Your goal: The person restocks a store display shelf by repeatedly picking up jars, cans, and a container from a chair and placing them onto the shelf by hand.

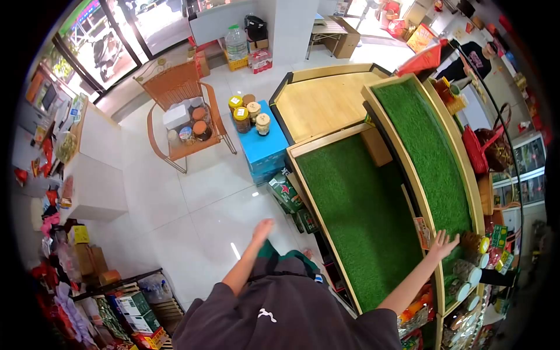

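My right hand [444, 245] reaches over the upper turf-lined shelf [424, 146] with its fingers spread, holding nothing. Just right of it is a jar with a yellow lid [483, 244], with several pale-lidded jars [462, 291] nearer my body. A small printed card [422, 232] stands at the shelf's edge beside this hand. My left hand [263, 229] hangs over the tiled floor in front of my body, its fingers seemingly curled and no object showing in it. Between my arms lies the lower display bin [350, 204], lined with bare green turf.
Several jars [241, 119] stand on a blue box [263, 146] beyond the bin. A wooden chair [175, 87] holds more jars and a white box. Green cartons [286, 192] sit against the bin's left side. Another person [475, 58] is at the far right.
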Motion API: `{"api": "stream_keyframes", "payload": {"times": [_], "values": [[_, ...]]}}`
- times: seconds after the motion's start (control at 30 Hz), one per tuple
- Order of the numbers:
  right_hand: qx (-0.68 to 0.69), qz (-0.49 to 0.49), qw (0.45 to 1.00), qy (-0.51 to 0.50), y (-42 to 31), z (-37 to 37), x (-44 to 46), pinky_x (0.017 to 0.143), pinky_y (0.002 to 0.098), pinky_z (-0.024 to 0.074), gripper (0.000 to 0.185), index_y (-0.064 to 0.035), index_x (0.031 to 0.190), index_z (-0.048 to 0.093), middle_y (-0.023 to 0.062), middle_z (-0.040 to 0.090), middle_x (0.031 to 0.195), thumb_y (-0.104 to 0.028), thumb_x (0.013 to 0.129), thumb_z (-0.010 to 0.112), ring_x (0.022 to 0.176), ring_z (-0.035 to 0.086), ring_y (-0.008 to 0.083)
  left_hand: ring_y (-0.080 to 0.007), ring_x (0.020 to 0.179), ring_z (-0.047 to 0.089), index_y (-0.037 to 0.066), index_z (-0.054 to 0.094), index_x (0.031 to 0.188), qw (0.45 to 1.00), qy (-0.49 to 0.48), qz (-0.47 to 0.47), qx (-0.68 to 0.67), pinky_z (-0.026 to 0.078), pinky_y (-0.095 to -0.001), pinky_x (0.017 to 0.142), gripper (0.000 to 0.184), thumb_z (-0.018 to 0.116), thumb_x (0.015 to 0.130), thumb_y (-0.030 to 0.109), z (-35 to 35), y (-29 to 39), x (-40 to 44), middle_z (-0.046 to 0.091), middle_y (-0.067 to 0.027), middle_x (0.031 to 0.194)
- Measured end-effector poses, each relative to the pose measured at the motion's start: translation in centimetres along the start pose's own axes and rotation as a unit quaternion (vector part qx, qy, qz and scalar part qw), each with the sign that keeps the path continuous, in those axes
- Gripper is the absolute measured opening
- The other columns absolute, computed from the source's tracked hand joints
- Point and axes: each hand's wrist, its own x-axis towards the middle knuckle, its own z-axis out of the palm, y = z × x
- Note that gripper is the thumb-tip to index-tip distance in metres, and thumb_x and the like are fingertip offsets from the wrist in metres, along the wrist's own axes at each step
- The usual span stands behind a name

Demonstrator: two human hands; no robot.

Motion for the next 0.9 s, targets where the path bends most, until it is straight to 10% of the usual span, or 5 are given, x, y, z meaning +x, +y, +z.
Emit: {"api": "stream_keyframes", "payload": {"times": [0.23, 0.37, 0.4, 0.63, 0.9], "values": [[-0.229, -0.159, 0.960, -0.035, 14.1, 5.6, -7.8, 0.054, 0.0287, 0.0512, 0.016, -0.0004, 0.098, 0.055, 0.0116, 0.060, 0.083, -0.014, 0.089, 0.054, 0.065, 0.058, 0.0188, -0.0118, 0.075, 0.049, 0.010, 0.060, 0.111, 0.969, 0.141, -0.138, -0.149, 0.043, -0.0294, 0.064, 0.037, 0.053, 0.087, 0.037, -18.7, -4.7, -2.9, 0.062, -0.0049, 0.101], [-0.101, 0.176, 0.953, -0.223, 27.9, 7.7, -20.5, 0.049, 0.0271, 0.0456, 0.012, -0.0063, 0.097, 0.052, 0.0044, 0.052, 0.077, -0.011, 0.086, 0.055, 0.059, 0.054, 0.0157, -0.0366, 0.113, 0.046, 0.007, 0.042, 0.133, 0.875, 0.167, -0.247, -0.381, 0.043, -0.0457, 0.091, 0.054, 0.045, 0.090, 0.038, -25.0, -7.5, 0.6, 0.049, -0.0106, 0.132], [-0.147, 0.219, 0.951, -0.162, 28.1, 9.7, -26.2, 0.052, 0.0283, 0.0481, 0.015, -0.0070, 0.098, 0.052, 0.0054, 0.052, 0.081, -0.013, 0.085, 0.056, 0.061, 0.057, 0.0188, -0.0356, 0.114, 0.046, 0.007, 0.042, 0.133, 0.817, 0.168, -0.243, -0.495, 0.042, -0.0464, 0.095, 0.053, 0.044, 0.090, 0.037, -25.9, -6.5, 0.9, 0.048, -0.0100, 0.133], [-0.184, 0.590, 0.748, -0.241, 43.6, 15.1, -40.8, 0.086, 0.0452, 0.0478, 0.074, 0.0016, 0.132, 0.035, 0.0148, 0.043, 0.112, -0.041, 0.078, 0.065, 0.099, 0.057, 0.0355, -0.0332, 0.119, 0.046, 0.008, 0.043, 0.132, 0.885, 0.056, -0.078, -0.455, 0.041, -0.0456, 0.098, 0.051, 0.048, 0.090, 0.037, -25.9, 6.4, 6.8, 0.044, -0.0089, 0.136], [-0.151, 0.641, 0.708, -0.254, 53.6, 25.1, -48.9, 0.095, 0.0437, 0.0431, 0.097, -0.0033, 0.144, 0.020, 0.0186, 0.027, 0.142, -0.047, 0.073, 0.070, 0.115, 0.049, 0.0379, -0.0331, 0.124, 0.043, 0.007, 0.041, 0.135, 0.953, 0.015, -0.047, -0.298, 0.039, -0.0447, 0.101, 0.052, 0.045, 0.093, 0.039, -24.0, 20.0, 14.3, 0.042, -0.0108, 0.140]]}}
